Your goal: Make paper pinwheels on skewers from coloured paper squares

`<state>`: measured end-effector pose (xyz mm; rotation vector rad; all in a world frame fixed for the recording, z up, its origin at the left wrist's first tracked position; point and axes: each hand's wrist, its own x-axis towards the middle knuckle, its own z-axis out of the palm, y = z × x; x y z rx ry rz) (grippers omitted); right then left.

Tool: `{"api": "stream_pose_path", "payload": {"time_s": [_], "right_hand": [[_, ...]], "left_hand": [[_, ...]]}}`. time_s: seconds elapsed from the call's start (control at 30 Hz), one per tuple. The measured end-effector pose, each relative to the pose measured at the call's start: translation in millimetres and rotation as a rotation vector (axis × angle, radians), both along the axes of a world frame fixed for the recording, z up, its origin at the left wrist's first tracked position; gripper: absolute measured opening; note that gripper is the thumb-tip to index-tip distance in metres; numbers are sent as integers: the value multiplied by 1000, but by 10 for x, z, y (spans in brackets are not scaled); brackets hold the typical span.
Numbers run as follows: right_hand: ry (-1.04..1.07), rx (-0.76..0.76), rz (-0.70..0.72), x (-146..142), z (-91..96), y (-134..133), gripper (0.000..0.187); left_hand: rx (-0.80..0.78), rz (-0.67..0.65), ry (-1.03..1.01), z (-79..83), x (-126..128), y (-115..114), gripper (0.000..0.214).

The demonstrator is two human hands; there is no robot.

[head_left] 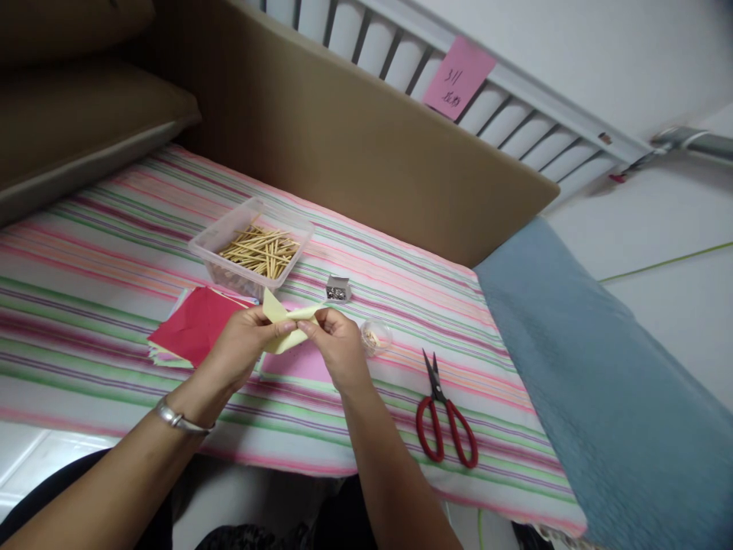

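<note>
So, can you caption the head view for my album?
Left grip and right grip hold pale yellow paper above a striped cloth, with a tub of sticks and red-handled scissors nearby.

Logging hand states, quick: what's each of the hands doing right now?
Left hand: closed, pinching the yellow paper between thumb and fingers.
Right hand: closed, pinching the same paper's other side.

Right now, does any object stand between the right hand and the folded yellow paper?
No, nothing visible: the right hand pinches the folded yellow paper directly, and the left hand grips its other side.
</note>
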<state>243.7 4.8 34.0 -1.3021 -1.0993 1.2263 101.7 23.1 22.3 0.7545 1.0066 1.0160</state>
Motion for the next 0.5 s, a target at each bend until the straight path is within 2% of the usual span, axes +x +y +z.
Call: {"api": "stream_pose_path", "payload": {"time_s": [0.5], "right_hand": [[-27, 5, -13, -8, 10, -6, 14]], "left_hand": [[-9, 20, -7, -3, 5, -1, 33]]}}
